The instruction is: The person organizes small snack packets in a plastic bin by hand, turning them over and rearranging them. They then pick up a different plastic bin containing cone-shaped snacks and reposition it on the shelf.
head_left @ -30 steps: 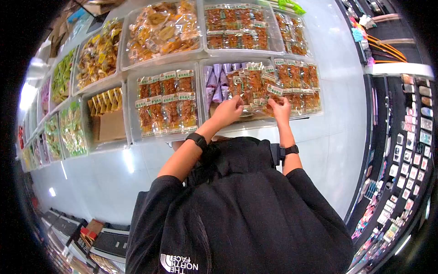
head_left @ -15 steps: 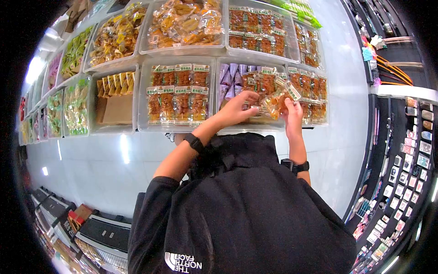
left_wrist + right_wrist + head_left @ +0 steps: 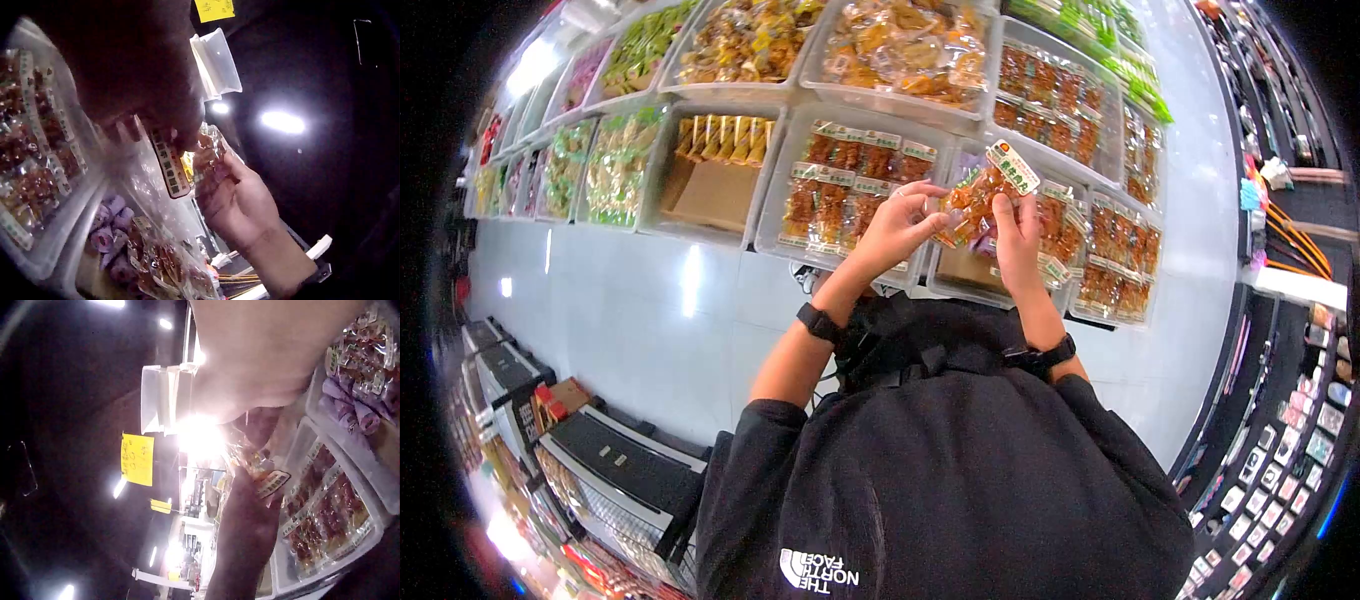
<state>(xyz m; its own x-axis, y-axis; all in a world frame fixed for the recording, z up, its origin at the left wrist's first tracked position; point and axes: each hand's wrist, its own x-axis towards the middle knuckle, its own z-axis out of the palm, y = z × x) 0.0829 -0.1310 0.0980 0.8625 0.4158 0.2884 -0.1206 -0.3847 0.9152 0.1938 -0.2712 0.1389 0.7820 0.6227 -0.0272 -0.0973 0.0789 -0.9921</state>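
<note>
A clear snack packet [image 3: 973, 203] with reddish-brown food and a white-and-green label [image 3: 1012, 167] is held up over an open bin, its label end tilted to the upper right. My right hand [image 3: 1018, 238] grips it, thumb across the front near the label. From the other side my left hand [image 3: 897, 230] pinches its left edge between thumb and forefinger. In the left wrist view the right hand [image 3: 242, 203] shows pale around the packet's side. Beneath, the bin holds similar packets [image 3: 1055, 235], purple cone-shaped packs [image 3: 112, 222] and bare cardboard [image 3: 972, 268].
A bin of packets [image 3: 840, 195] in rows stands left of the hands. Further left, another bin holds yellow packs [image 3: 725, 138] above cardboard [image 3: 713, 195]. More bins of wrapped food [image 3: 905, 50] line the back. Display shelves [image 3: 1270, 430] stand at the far right.
The right hand has lifted the packet out of the bin and raised it. The left hand has moved to the packet's edge. The head view has shifted, so the bins appear further right.
</note>
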